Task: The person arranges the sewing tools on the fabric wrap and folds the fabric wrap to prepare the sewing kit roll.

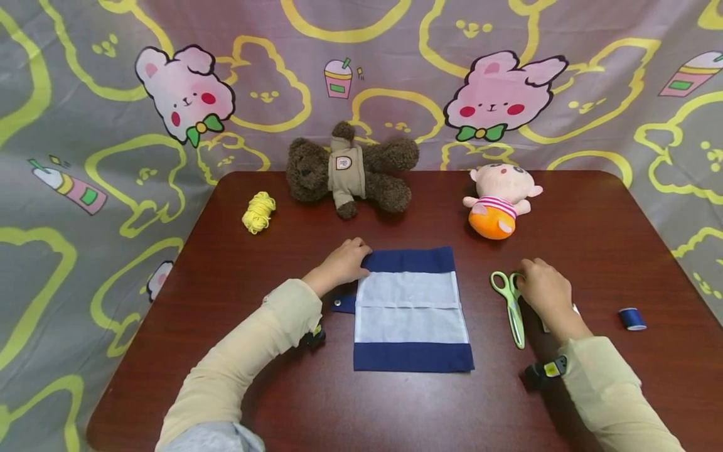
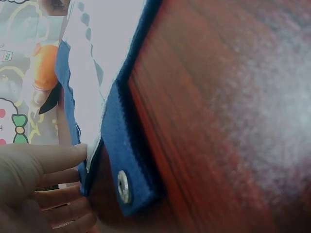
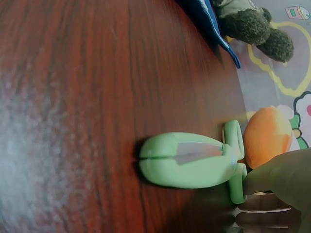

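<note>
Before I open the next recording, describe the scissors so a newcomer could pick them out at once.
On the brown table, find the blue-and-white cloth near the middle. In the head view the scissors lie to its right, touched by the right hand. Pale green with two looped handles, they differ plainly from the small blue spool farther right.

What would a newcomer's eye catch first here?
Probably the navy and pale-blue cloth, spread near the middle of the table, with the left hand at its far left corner. Next, the green scissors to its right, the right hand at their handles. Then the brown teddy bear, lying near the far edge.
</note>
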`<action>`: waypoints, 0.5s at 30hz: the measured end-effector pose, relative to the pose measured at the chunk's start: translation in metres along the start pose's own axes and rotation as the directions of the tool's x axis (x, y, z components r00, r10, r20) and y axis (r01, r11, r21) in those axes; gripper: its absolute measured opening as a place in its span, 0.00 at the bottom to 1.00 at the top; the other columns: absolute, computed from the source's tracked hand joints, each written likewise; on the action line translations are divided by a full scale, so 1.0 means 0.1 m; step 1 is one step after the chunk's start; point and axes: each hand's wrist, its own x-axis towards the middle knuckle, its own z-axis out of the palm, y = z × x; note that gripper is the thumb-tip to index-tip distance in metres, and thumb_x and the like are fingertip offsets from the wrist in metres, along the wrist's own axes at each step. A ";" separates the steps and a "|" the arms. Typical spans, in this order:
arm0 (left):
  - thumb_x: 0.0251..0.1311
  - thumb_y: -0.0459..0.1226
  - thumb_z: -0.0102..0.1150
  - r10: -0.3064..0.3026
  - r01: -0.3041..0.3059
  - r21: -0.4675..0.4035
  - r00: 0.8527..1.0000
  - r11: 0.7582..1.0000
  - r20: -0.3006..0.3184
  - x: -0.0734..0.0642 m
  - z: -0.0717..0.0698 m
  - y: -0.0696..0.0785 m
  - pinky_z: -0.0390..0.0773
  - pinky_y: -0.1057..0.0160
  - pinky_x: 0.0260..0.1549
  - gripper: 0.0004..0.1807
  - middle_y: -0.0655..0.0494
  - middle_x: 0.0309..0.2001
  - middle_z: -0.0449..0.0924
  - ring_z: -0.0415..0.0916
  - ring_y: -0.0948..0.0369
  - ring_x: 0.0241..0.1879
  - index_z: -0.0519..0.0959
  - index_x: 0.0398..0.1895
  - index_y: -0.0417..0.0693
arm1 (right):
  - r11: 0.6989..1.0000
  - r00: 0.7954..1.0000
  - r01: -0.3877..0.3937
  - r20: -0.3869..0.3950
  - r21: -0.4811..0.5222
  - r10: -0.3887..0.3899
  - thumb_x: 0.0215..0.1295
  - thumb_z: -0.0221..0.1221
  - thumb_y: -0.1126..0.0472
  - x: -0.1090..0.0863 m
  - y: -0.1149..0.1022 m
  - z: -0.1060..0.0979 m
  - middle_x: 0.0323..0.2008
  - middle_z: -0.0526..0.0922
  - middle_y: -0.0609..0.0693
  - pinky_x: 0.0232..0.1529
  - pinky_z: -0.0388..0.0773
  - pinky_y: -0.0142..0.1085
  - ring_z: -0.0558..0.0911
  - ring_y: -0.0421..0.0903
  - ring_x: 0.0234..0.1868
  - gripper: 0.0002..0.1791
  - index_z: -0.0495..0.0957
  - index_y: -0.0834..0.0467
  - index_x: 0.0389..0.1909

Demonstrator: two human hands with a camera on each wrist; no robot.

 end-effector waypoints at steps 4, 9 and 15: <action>0.54 0.41 0.60 0.001 -0.001 0.003 1.000 1.000 -0.007 -0.01 0.01 -0.01 0.67 0.57 0.51 0.27 0.47 0.54 0.66 0.62 0.53 0.55 0.70 0.57 0.43 | 1.000 1.000 -0.001 0.012 -0.002 0.001 0.48 0.53 0.69 0.00 0.01 0.01 0.24 0.72 0.59 0.17 0.66 0.49 0.73 0.58 0.23 0.04 0.73 0.65 0.27; 0.54 0.41 0.60 0.005 -0.005 0.004 1.000 1.000 -0.006 -0.01 0.02 -0.01 0.67 0.57 0.51 0.27 0.46 0.55 0.65 0.61 0.53 0.56 0.69 0.57 0.42 | 1.000 1.000 -0.001 0.020 0.003 0.001 0.48 0.52 0.69 0.00 0.02 0.02 0.25 0.72 0.60 0.18 0.67 0.49 0.73 0.57 0.23 0.05 0.73 0.66 0.28; 0.54 0.41 0.60 0.002 -0.002 0.001 1.000 1.000 -0.003 -0.01 0.02 -0.01 0.67 0.57 0.51 0.27 0.46 0.55 0.65 0.61 0.53 0.56 0.69 0.58 0.43 | 1.000 1.000 0.006 0.011 -0.001 -0.006 0.48 0.52 0.69 0.01 0.04 0.04 0.26 0.72 0.60 0.19 0.67 0.50 0.73 0.58 0.24 0.05 0.72 0.66 0.28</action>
